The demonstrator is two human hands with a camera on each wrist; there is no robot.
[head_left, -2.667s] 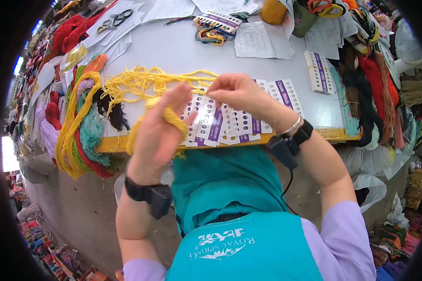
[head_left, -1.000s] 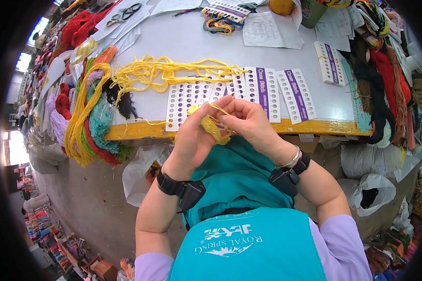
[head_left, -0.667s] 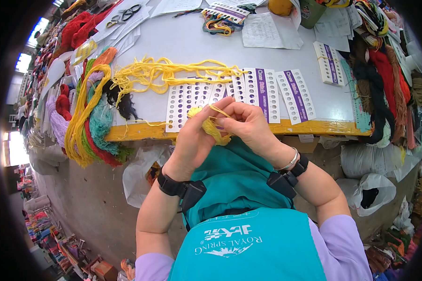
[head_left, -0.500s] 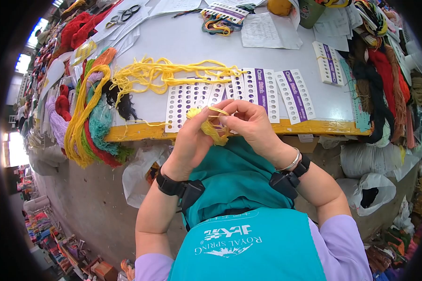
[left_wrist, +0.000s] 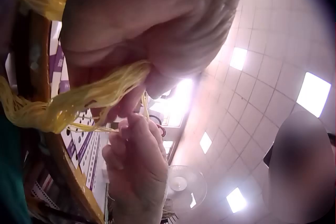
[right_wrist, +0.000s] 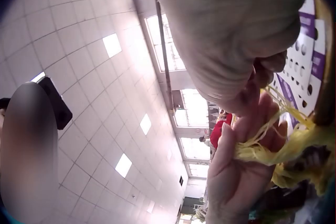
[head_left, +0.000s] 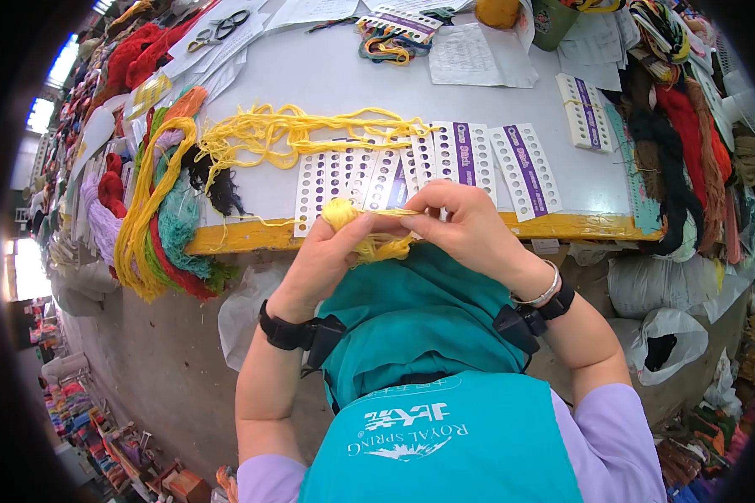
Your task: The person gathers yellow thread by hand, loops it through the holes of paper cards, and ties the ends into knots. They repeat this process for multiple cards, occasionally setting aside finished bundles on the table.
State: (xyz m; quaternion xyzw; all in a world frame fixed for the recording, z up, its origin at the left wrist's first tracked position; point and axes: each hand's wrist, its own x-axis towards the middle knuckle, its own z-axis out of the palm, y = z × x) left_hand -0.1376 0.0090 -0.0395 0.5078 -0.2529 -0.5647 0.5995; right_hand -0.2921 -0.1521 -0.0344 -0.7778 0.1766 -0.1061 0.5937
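A small skein of yellow thread point(head_left: 340, 215) is gripped in the left hand point(head_left: 334, 250), its strands passing through the palm and hanging out below. The right hand point(head_left: 461, 225) pinches a few strands drawn from it between thumb and forefinger, just right of the left fingertips. In the left wrist view the yellow thread point(left_wrist: 68, 106) loops out of the curled left fingers, with the right hand point(left_wrist: 137, 166) close beyond. Both hands are over the table's front edge, in front of white punched cards point(head_left: 386, 180) with purple bands.
Loose yellow strands point(head_left: 310, 127) lie across the table behind the cards. Coloured hanks point(head_left: 155, 201) drape over the left edge, and dark and red hanks point(head_left: 675, 159) over the right. Scissors point(head_left: 218, 30), papers point(head_left: 478, 57) and a banded card stack point(head_left: 584, 113) lie farther back.
Both hands came together from apart over the table. Lately the left hand has moved slightly down and left and turned, and the strands between the hands now run straighter.
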